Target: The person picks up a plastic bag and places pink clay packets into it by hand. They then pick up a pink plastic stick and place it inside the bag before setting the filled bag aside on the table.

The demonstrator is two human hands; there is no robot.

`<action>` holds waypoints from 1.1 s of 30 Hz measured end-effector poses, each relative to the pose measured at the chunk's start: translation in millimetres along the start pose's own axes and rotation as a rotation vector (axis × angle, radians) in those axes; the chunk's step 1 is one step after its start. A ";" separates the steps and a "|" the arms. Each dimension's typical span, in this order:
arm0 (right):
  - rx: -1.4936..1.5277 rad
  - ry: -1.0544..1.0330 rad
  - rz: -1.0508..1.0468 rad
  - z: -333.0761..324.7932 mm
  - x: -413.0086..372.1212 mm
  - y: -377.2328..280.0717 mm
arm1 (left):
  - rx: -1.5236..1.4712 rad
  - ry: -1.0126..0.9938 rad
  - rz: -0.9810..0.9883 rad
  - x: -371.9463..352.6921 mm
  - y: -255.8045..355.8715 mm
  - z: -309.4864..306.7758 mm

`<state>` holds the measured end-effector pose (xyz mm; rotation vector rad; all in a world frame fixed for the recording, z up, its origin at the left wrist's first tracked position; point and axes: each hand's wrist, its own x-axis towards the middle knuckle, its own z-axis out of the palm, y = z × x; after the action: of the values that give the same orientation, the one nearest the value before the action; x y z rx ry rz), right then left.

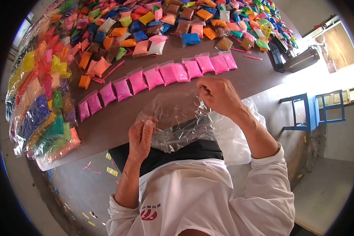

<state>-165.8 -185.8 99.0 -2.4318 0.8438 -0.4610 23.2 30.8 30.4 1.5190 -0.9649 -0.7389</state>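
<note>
Between my two hands a clear plastic bag (177, 114) is stretched out over the table's front edge, with nothing visible inside it. My left hand (141, 133) pinches its left side, thumb on top. On the other side my right hand (220, 94) is closed at the bag's upper right corner, fingers curled. Just beyond the bag, a row of small pink packets (153, 77) in clear sachets runs across the brown table (224, 83). The nearest of them lie close to my right hand.
A big heap of coloured packets (145, 19) covers the table's far side. Filled clear bags of packets (43, 102) are stacked at left. A dark cylindrical flask (303, 59) lies at the right end. A blue stool (311, 112) stands right, and more clear plastic (238, 145) hangs beside my lap.
</note>
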 end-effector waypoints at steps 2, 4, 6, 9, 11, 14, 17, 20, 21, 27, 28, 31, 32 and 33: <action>0.043 -0.020 0.020 -2.9 1.5 4.1 | 0.012 -0.010 -0.012 -0.3 -0.4 -1.3; 0.089 -0.013 0.006 -0.6 2.2 12.1 | 0.015 -0.010 -0.007 0.0 1.1 -1.2; 0.107 -0.015 -0.062 2.2 2.5 18.6 | 0.014 -0.002 0.000 0.0 1.7 -0.4; 0.127 -0.087 -0.008 -2.2 1.8 10.9 | 0.018 0.012 0.007 -0.8 1.2 1.6; 0.135 -0.118 0.032 -3.5 2.1 7.1 | 0.039 0.008 0.001 -1.5 -0.3 0.7; 0.113 -0.103 0.008 -3.0 2.6 6.7 | 0.013 0.017 0.006 -1.4 1.1 2.4; 0.063 -0.084 -0.037 0.2 3.2 10.2 | -0.011 0.016 -0.008 -1.1 3.6 3.3; 0.082 -0.083 -0.040 3.9 3.5 16.3 | 0.013 -0.006 0.008 -0.9 3.6 1.2; 0.099 -0.087 -0.024 2.8 4.0 17.6 | 0.028 -0.010 0.014 -0.9 3.0 0.5; 0.202 -0.052 -0.039 -4.0 3.3 20.5 | 0.043 0.008 0.015 -1.4 1.2 1.6; 0.188 -0.073 -0.034 -8.4 3.5 17.7 | 0.047 0.010 0.032 -1.1 -0.9 1.5; 0.119 -0.149 0.110 -17.6 4.4 6.5 | 0.043 0.011 0.034 -1.3 1.6 2.6; 0.126 -0.118 0.053 -15.2 3.9 9.4 | 0.038 0.011 0.027 -1.4 2.8 2.9; 0.133 -0.086 -0.004 -10.9 3.0 14.7 | 0.036 0.010 0.028 -1.6 2.1 3.0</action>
<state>-175.6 -201.5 99.7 -2.3143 0.7480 -0.3974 19.5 30.8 31.8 1.5360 -0.9941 -0.6970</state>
